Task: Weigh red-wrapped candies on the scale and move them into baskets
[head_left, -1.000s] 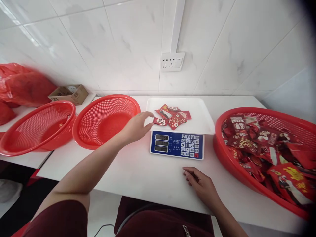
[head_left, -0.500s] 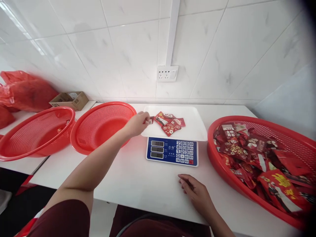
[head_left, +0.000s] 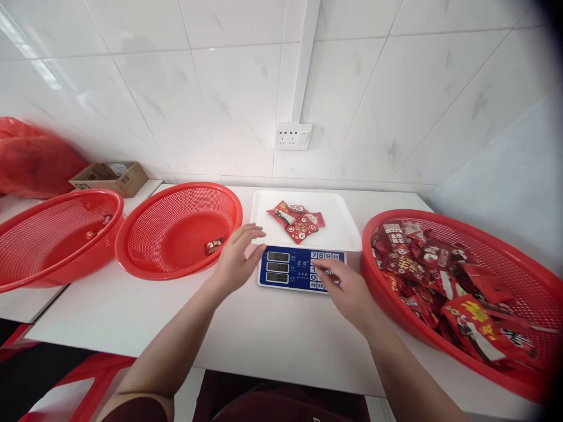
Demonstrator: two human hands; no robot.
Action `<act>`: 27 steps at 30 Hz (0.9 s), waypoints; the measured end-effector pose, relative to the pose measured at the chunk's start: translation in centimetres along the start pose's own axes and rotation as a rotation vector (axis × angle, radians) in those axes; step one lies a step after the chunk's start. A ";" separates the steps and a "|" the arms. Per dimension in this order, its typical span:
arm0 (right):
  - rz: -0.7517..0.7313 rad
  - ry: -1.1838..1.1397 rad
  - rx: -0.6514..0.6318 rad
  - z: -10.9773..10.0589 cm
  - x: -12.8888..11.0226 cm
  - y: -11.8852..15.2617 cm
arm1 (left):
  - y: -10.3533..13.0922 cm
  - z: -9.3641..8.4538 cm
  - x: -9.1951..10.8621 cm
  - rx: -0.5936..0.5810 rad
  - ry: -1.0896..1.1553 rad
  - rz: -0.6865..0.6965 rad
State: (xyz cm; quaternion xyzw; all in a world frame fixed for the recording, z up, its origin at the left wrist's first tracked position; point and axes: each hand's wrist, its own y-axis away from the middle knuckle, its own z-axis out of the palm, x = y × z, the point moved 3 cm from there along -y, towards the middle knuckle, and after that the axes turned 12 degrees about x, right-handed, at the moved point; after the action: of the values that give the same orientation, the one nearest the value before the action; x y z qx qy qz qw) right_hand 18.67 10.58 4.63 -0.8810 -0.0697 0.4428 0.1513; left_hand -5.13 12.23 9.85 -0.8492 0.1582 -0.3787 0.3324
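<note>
My left hand [head_left: 240, 253] is empty, its fingers apart, between the middle red basket [head_left: 176, 193] and the scale. My right hand [head_left: 347, 290] hovers over the keypad of the blue digital scale [head_left: 302, 271], thumb and fingers apart, with nothing visible in it. On the scale's white tray [head_left: 341, 220] lie several red snack packets [head_left: 301, 228], overlapping in a small pile. One small red packet [head_left: 214, 245] rests inside the middle basket, close to my left hand. The right-hand red basket [head_left: 373, 275] is filled with many red packets [head_left: 477, 322].
Another red basket [head_left: 26, 278] stands at far left with a few small items in it. Behind it are an open cardboard box [head_left: 127, 184] and red plastic bags [head_left: 39, 158]. A tiled wall with a socket [head_left: 294, 136] borders the white table [head_left: 259, 334].
My left hand has released the small packet, now in the middle basket, and drawn back from the tray with fingers opened. My right hand has risen from the table to the scale's keypad.
</note>
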 end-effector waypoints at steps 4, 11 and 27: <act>-0.279 0.327 0.065 0.5 -1.4 -6.1 | 0.4 1.7 0.2 0.063 0.198 -0.048; -0.380 0.544 -0.132 2.5 -2.0 -9.8 | 2.2 3.1 -2.5 0.041 0.257 -0.180; -0.157 0.324 -0.081 2.4 -6.9 -10.9 | 5.0 3.7 -3.6 -0.033 0.283 -0.109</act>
State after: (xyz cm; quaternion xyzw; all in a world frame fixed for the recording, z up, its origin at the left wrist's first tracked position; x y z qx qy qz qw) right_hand 12.73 19.58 12.06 -0.9381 -0.1310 0.2786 0.1591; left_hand -4.88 12.12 2.71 -0.8000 0.1635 -0.5093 0.2718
